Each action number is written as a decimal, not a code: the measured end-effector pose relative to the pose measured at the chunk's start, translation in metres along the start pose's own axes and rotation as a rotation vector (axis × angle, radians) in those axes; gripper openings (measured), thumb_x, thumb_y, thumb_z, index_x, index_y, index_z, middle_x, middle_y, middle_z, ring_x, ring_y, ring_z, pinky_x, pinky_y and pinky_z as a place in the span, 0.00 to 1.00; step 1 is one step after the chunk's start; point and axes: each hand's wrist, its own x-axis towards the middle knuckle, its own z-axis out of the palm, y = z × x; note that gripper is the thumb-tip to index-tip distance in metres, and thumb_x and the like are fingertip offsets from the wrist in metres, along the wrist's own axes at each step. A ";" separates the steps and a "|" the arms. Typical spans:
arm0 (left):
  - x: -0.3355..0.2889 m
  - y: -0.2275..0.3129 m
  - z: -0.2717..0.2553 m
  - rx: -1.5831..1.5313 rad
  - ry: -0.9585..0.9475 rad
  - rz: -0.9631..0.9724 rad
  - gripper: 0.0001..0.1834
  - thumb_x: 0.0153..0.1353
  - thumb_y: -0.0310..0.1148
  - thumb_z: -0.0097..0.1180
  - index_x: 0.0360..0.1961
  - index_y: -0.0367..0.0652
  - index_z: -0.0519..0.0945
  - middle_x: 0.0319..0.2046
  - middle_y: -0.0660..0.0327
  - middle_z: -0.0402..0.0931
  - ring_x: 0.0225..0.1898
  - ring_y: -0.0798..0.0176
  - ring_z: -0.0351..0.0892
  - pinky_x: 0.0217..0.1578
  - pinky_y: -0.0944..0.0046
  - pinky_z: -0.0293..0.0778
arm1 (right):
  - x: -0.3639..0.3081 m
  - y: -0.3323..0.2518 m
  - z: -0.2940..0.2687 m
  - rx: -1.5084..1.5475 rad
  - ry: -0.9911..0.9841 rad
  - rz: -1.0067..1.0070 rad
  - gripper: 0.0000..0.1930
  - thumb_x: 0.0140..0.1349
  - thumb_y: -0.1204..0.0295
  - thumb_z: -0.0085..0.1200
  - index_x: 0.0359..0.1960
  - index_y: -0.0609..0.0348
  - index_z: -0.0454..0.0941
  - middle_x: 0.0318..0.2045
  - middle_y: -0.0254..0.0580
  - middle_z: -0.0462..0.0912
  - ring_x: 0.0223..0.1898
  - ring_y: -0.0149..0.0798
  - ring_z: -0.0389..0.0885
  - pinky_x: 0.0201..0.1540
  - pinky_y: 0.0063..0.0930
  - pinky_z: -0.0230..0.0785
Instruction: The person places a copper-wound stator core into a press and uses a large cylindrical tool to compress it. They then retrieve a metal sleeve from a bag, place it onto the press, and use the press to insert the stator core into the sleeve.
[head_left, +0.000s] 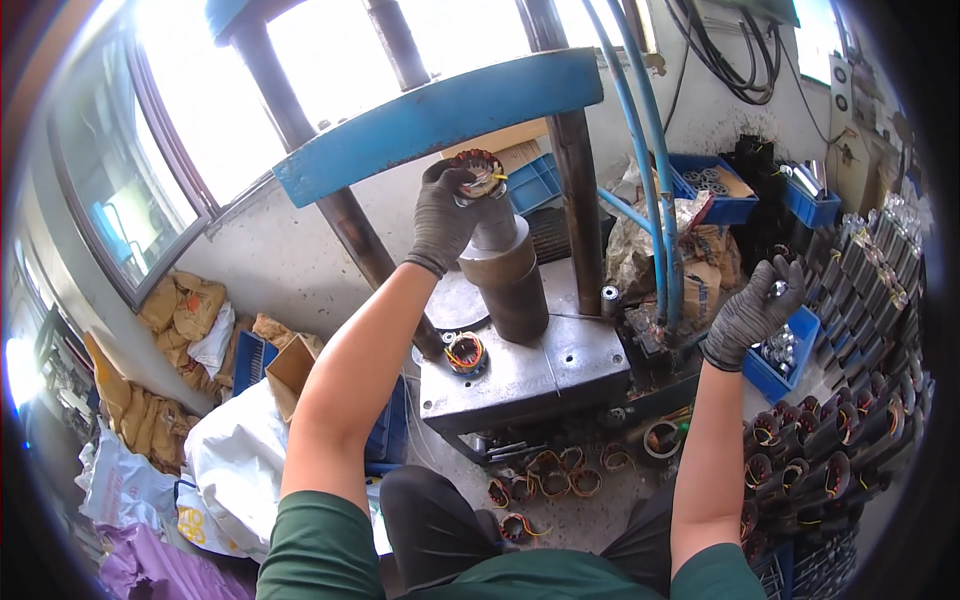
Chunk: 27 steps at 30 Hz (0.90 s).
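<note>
a wound ring point(482, 172) is at the top of the upright metal cylinder point(510, 290), whether seated i cannot tell; the left hand point(443, 220) pinches its left edge. the right hand point(755, 312), well apart, appears to pinch a small shiny piece point(778, 289) near a blue bin point(804, 352). a second ring point(465, 353) rests on the steel plate point(585, 355). work looks partway: loose rings point(553, 475) lie on the floor unfitted, while dark tubes point(836, 474) at right already hold coils.

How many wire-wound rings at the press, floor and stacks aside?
2 visible: one ring in the left hand, near the top of the column; second ring on the metal table's left side. More may be hidden.
</note>
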 end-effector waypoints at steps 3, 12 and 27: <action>0.014 -0.012 0.009 0.034 -0.013 -0.102 0.28 0.46 0.29 0.79 0.49 0.40 0.82 0.56 0.50 0.74 0.56 0.53 0.80 0.58 0.61 0.79 | 0.000 0.003 0.000 0.034 0.003 -0.011 0.17 0.71 0.74 0.57 0.60 0.60 0.71 0.50 0.42 0.79 0.49 0.36 0.79 0.56 0.33 0.76; 0.021 -0.037 0.023 0.104 -0.106 -0.231 0.25 0.51 0.40 0.78 0.44 0.35 0.84 0.38 0.56 0.87 0.40 0.66 0.86 0.45 0.67 0.81 | -0.001 0.000 -0.001 0.039 0.012 0.013 0.17 0.71 0.75 0.57 0.60 0.61 0.72 0.50 0.43 0.79 0.50 0.36 0.79 0.56 0.33 0.76; 0.017 -0.023 0.006 -0.037 -0.239 -0.310 0.28 0.55 0.44 0.76 0.50 0.37 0.82 0.38 0.56 0.86 0.39 0.66 0.83 0.45 0.63 0.80 | 0.000 -0.003 -0.003 0.072 0.020 0.029 0.17 0.70 0.76 0.57 0.59 0.62 0.71 0.48 0.43 0.79 0.50 0.37 0.80 0.57 0.33 0.77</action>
